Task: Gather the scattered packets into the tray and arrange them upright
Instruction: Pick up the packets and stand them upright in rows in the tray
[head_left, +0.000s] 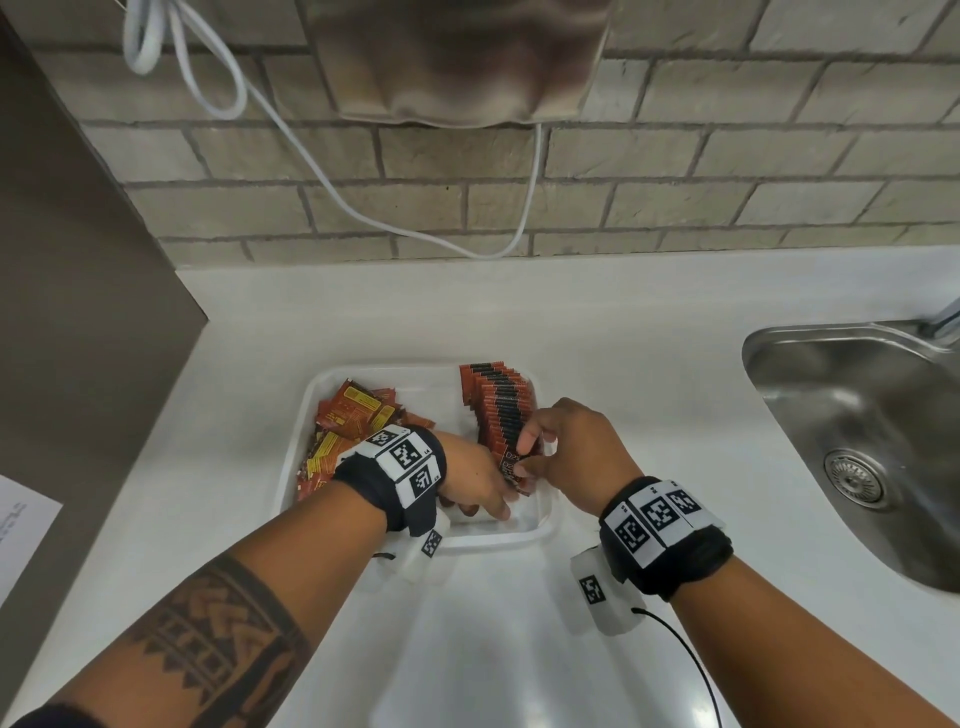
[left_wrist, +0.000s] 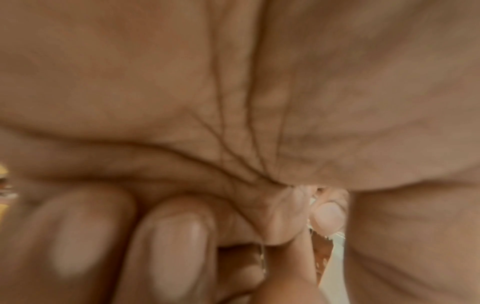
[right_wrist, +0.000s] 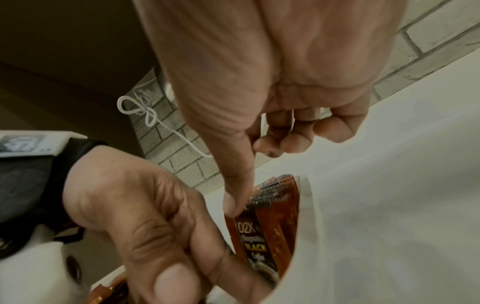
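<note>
- Left hand (head_left: 475, 480): reaches into the tray (head_left: 498, 538) from the near left, fingers curled, pinching the nearest packet (right_wrist: 255, 244).
- Right hand (head_left: 574, 449): thumb extended onto the same packet's top edge, remaining fingers curled.
- Upright packets (head_left: 501, 410): row along the tray's right side.
- Loose packets (head_left: 345, 431): heaped at its left, on the white surface (head_left: 649, 374).

Bare tray (head_left: 447, 395) floor between packet groups

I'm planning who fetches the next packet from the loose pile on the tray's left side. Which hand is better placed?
Left, probably. The left hand sits nearer the loose pile in the tray. The right hand is busy: its thumb and fingers pinch the front of the upright row, steadying it.
</note>
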